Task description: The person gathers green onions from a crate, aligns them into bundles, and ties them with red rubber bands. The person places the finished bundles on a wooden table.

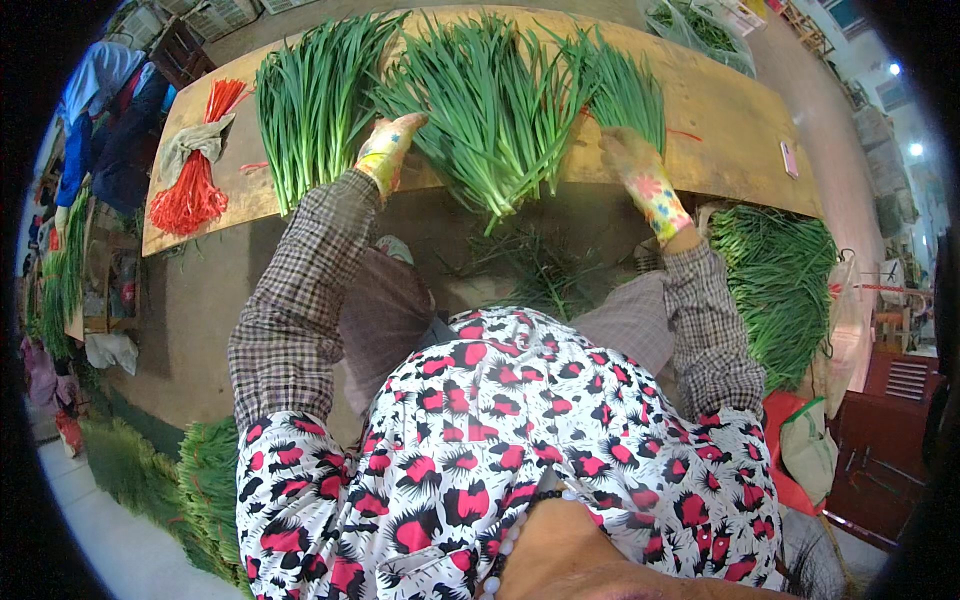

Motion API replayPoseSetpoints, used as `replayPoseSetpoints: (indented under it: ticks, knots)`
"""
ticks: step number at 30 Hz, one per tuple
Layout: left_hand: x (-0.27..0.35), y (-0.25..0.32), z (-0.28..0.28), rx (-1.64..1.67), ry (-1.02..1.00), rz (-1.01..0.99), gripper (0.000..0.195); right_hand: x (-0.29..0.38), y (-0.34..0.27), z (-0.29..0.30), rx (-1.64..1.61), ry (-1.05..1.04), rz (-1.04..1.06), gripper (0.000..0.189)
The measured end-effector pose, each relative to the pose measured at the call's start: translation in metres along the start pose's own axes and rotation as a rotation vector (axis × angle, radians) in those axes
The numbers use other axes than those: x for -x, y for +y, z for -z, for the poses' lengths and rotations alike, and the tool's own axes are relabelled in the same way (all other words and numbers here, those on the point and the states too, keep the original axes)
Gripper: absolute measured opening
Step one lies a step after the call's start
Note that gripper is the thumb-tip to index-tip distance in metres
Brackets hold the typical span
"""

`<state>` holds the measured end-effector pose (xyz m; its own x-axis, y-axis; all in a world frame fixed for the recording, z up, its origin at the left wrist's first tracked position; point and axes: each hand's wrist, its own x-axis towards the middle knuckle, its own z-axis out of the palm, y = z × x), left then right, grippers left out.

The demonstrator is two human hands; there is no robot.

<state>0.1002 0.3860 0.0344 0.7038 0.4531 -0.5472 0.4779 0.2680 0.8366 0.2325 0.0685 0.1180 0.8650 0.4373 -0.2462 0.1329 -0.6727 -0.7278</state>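
Both hands wear flowered gloves. My left hand rests at the table's near edge, between the left pile of long green leafy stalks and the middle pile; whether it grips any stalk is unclear. My right hand is at the lower end of a smaller bunch of green stalks on the right, its fingers blurred and partly hidden. A red tie shows beside that bunch. The middle pile fans out, its pale stem ends hanging over the near edge.
A bundle of red ties wrapped in cloth lies on the wooden table at left, a pink phone-like object at right. More greens are heaped at my right. Loose leaves litter the floor below. Another person is at far left.
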Motion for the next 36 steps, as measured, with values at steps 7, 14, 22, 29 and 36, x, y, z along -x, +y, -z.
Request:
replayPoseSetpoints:
  ticks: [7, 14, 22, 29, 36]
  knots:
    - [0.006, 0.044, -0.04, -0.376, 0.191, -0.03, 0.1, -0.051, -0.031, -0.057, 0.341, 0.02, -0.008, 0.086]
    - [0.009, 0.053, -0.08, 0.088, -0.018, 0.033, 0.08, -0.038, -0.066, -0.094, -0.203, -0.204, 0.104, 0.07]
    - [0.013, 0.033, -0.084, 0.378, -0.168, -0.008, 0.067, -0.052, -0.054, -0.099, -0.796, -0.447, -0.083, 0.053]
    - [0.017, 0.07, -0.077, 0.204, -0.143, -0.425, 0.056, -0.028, -0.097, -0.059, -0.801, -0.334, 0.193, 0.066]
    - [0.056, 0.137, -0.052, 0.339, -0.303, -0.79, 0.06, -0.057, -0.142, -0.015, -0.347, -0.127, 0.688, 0.108]
